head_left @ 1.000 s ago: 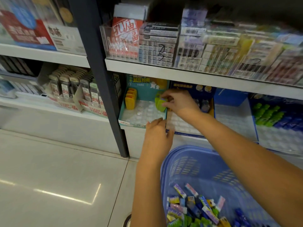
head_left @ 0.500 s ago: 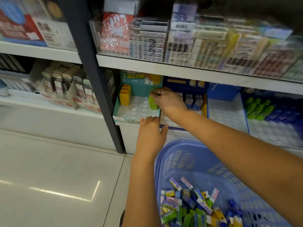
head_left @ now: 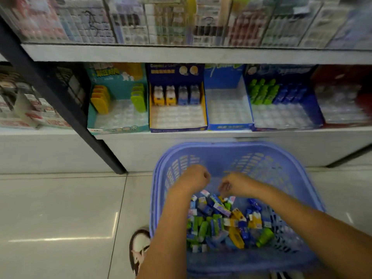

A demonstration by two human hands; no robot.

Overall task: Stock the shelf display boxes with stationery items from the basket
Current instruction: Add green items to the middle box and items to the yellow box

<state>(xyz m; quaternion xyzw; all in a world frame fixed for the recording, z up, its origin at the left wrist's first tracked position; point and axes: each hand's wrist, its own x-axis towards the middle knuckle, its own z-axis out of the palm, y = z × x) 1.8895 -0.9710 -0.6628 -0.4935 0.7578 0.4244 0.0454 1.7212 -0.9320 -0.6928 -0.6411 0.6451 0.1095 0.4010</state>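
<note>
A blue plastic basket [head_left: 298,170] stands on the floor below the shelf, holding several small stationery items [head_left: 225,220] in blue, green, yellow and white. Both hands hover over its far half. My left hand [head_left: 193,178] is curled into a loose fist with nothing visible in it. My right hand [head_left: 233,184] is curled too, fingertips just above the pile; motion blur hides whether it holds anything. On the shelf, a teal display box [head_left: 118,99] holds orange and green pieces, and a navy box [head_left: 177,101] holds one row of small bottles.
Further right stand an empty blue box [head_left: 227,101], a box with green and blue items [head_left: 281,101] and a red box [head_left: 342,101]. A black upright post [head_left: 60,101] slants down the left. The upper shelf [head_left: 191,54] overhangs. My shoe [head_left: 140,246] is beside the basket.
Both hands have pulled back from the teal display box and come down over the basket. The green piece stays in the box. The view has shifted down and right.
</note>
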